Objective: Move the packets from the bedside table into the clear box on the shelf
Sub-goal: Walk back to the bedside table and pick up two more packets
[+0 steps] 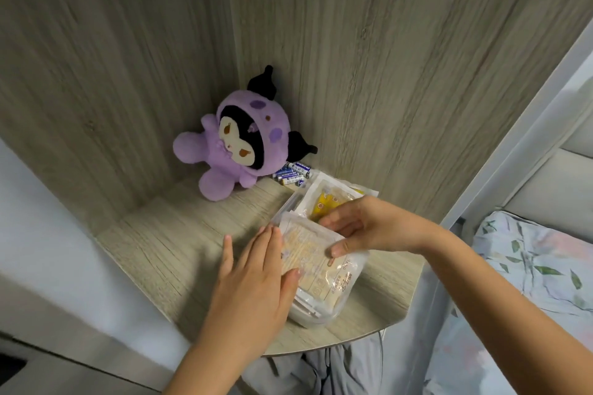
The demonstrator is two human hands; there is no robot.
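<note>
On the wooden shelf, thin, slippery-looking packets fill the clear box; right hand grip pinches the top packet's edge, left hand lies flat, steadying.

Before you is a pale wood-grain shelf with a rounded front edge, walled by matching panels; on it, in the back corner, a purple plush toy; just beside it, loose batteries; nearer you, a clear box holding packets.
</note>
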